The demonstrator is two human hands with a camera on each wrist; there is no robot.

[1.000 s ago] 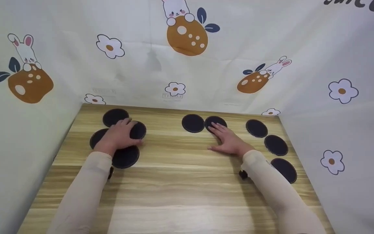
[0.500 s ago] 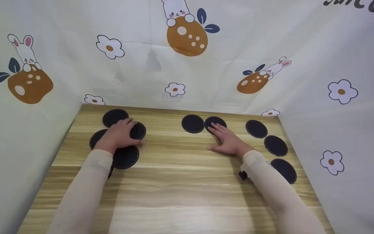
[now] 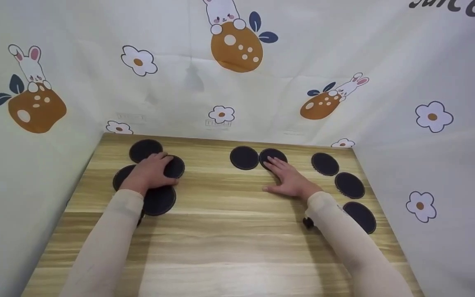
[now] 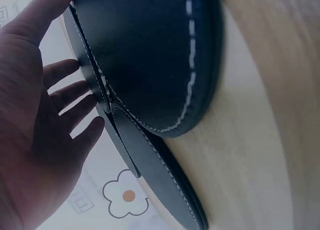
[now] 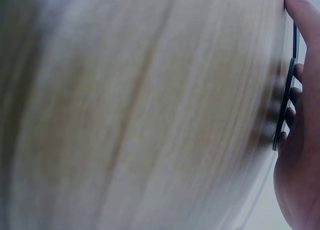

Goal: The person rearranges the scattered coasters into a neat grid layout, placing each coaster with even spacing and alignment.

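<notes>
My left hand (image 3: 149,173) lies over a cluster of round black coasters at the table's back left. Its fingertips touch the right-hand coaster (image 3: 176,167), the thumb spread toward the near coaster (image 3: 161,201). Partly under the hand and wrist is the left coaster (image 3: 122,176); the back one (image 3: 145,149) lies beyond the fingers. White stitching edges the near coaster (image 4: 145,45) in the left wrist view. With fingers extended and thumb out to the side, my right hand (image 3: 291,179) rests its fingertips on a coaster (image 3: 267,154) at the back, beside another coaster (image 3: 244,158).
Three more coasters curve along the right edge: a back one (image 3: 325,163), a middle one (image 3: 349,185) and a front one (image 3: 362,216) partly behind the right sleeve (image 3: 344,235). A printed cloth (image 3: 171,90) stands around the wood-grain table (image 3: 221,231) on three sides.
</notes>
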